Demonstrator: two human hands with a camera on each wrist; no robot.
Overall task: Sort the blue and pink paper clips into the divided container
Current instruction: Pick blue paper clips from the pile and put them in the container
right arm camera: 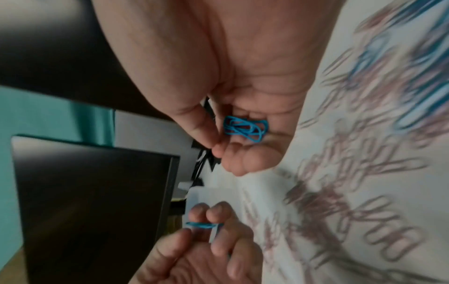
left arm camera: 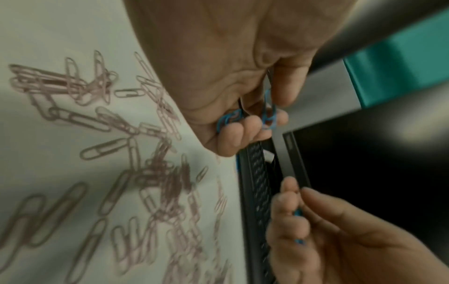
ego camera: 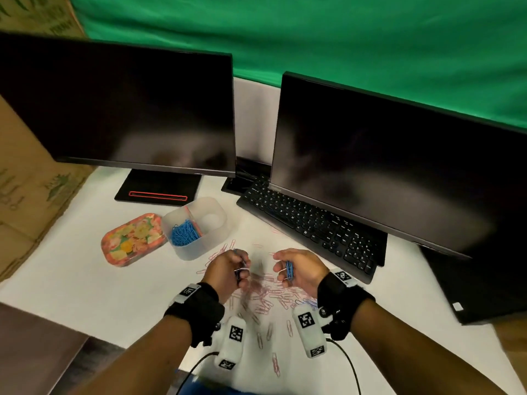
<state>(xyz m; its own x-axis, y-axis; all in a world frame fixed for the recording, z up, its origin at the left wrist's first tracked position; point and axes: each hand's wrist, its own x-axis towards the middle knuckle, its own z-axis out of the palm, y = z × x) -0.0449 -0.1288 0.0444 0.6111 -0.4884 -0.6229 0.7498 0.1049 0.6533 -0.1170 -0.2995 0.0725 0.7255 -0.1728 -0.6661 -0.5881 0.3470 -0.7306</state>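
Note:
Both hands hover just above a scatter of pink paper clips [ego camera: 266, 295] on the white table. My left hand [ego camera: 242, 269] pinches a few blue clips [left arm camera: 268, 113] in curled fingers. My right hand [ego camera: 281, 266] holds a small bundle of blue clips [right arm camera: 245, 128] between thumb and fingers. The translucent divided container [ego camera: 219, 232] stands beyond the left hand. Its near-left compartment holds a heap of blue clips [ego camera: 184, 232]; the other compartment looks bare. Blurred blue clips [right arm camera: 413, 48] lie among pink ones [right arm camera: 340, 192] under the right wrist.
A floral tray [ego camera: 134, 239] lies left of the container. A black keyboard [ego camera: 308, 223] runs diagonally close to the right hand, under the right monitor [ego camera: 399, 172]. A second monitor [ego camera: 119, 109] stands at the back left, cardboard boxes [ego camera: 25, 195] on the far left.

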